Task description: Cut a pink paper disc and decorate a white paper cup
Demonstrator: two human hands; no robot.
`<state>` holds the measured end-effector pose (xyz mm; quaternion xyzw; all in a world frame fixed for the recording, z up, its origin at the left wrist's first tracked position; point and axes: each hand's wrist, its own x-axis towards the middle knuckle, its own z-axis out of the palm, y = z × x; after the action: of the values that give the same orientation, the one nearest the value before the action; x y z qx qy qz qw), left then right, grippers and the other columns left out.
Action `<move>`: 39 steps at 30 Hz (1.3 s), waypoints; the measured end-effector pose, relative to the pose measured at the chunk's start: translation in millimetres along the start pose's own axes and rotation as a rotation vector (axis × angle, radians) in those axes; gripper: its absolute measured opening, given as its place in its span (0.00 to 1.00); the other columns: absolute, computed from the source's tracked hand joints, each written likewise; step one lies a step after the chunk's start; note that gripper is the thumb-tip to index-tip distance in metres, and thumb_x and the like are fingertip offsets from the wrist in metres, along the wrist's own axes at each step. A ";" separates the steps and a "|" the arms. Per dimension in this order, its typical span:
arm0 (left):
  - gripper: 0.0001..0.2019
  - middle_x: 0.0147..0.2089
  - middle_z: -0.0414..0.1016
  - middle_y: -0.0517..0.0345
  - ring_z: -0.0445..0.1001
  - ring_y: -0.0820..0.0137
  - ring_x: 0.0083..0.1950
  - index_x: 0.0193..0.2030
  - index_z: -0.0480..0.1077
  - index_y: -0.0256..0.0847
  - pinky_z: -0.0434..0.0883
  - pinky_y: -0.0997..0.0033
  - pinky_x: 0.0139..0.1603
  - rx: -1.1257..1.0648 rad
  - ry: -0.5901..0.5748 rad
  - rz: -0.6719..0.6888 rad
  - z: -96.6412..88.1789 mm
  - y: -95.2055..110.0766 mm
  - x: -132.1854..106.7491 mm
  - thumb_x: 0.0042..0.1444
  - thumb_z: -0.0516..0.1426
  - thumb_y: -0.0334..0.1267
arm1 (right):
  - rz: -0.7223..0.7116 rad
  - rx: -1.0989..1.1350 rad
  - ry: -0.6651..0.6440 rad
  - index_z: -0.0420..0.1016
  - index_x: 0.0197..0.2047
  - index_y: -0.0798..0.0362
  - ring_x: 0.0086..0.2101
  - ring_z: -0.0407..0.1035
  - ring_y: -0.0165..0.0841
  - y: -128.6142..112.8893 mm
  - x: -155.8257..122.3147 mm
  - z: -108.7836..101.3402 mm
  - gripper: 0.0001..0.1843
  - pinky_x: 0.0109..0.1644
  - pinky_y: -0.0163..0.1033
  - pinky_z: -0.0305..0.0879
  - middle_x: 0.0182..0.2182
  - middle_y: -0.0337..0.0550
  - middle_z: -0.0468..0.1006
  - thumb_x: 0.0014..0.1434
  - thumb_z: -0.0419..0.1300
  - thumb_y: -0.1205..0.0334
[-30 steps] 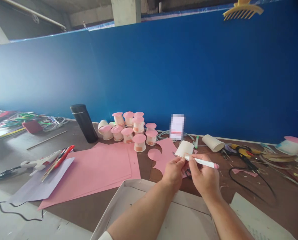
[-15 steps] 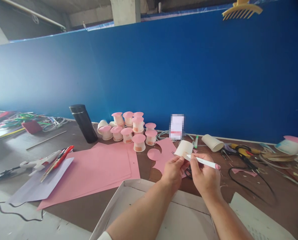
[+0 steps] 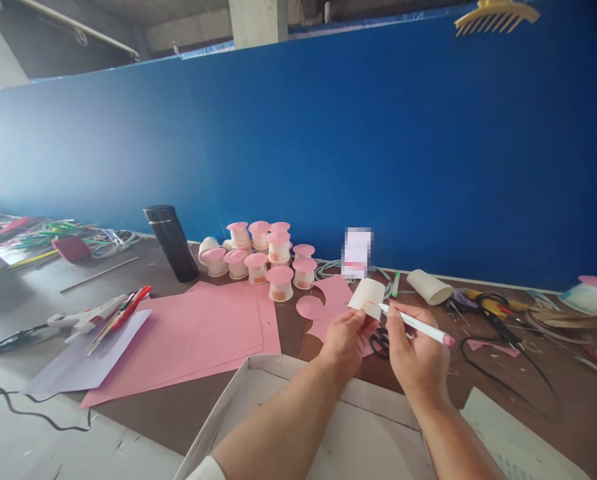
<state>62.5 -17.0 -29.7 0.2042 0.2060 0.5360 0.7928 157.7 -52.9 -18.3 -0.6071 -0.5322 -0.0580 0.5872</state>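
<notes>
A white paper cup (image 3: 368, 295), turned with its base upward, is gripped near its rim by my left hand (image 3: 347, 343). My right hand (image 3: 418, 353) is closed around a white marker (image 3: 423, 328) with a pink end. Its tip is at the right side of the cup; whether it touches cannot be told. Below the cup, black scissors handles (image 3: 379, 342) show partly between my hands. Cut pink paper (image 3: 331, 303) and a loose pink disc (image 3: 309, 307) lie just left of the cup.
Several cups topped with pink discs (image 3: 279, 275) stand behind the pink sheets (image 3: 208, 327). Further left are a black flask (image 3: 171, 243), a glue gun (image 3: 85, 317) and a red utility knife (image 3: 128, 310). A shallow white box (image 3: 243, 387) sits under my forearms. Another cup (image 3: 429, 287) lies at right.
The marker's tip has moved off the front of the cup to its right side, and the cup is tilted a little more. The whole view has shifted slightly.
</notes>
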 end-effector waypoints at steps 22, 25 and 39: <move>0.12 0.37 0.76 0.48 0.74 0.67 0.42 0.34 0.76 0.31 0.65 0.65 0.56 0.036 -0.085 0.023 -0.2 -0.1 0.1 0.46 0.67 0.38 | -0.113 -0.109 -0.055 0.73 0.35 0.53 0.32 0.75 0.38 -2.8 -0.1 0.9 0.12 0.38 0.41 0.66 0.33 0.48 0.79 0.60 0.55 0.53; 0.09 0.37 0.76 0.48 0.74 0.71 0.40 0.34 0.76 0.31 0.67 0.68 0.53 0.017 -0.030 0.012 1.1 1.7 -0.8 0.48 0.65 0.35 | -0.071 -0.042 0.038 0.73 0.37 0.55 0.32 0.74 0.36 -7.9 0.5 -1.8 0.13 0.35 0.38 0.67 0.32 0.49 0.78 0.61 0.56 0.53; 0.06 0.41 0.77 0.46 0.75 0.71 0.42 0.38 0.75 0.31 0.68 0.71 0.52 -0.021 -0.050 -0.028 0.8 2.7 -1.1 0.55 0.60 0.32 | -0.008 -0.080 -0.004 0.74 0.36 0.54 0.27 0.72 0.35 -5.9 1.2 -1.8 0.14 0.31 0.36 0.66 0.30 0.48 0.78 0.61 0.56 0.52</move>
<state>60.5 -17.2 -27.5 0.2065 0.1832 0.5216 0.8073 155.0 -55.1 -13.1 -0.6280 -0.5332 -0.0804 0.5611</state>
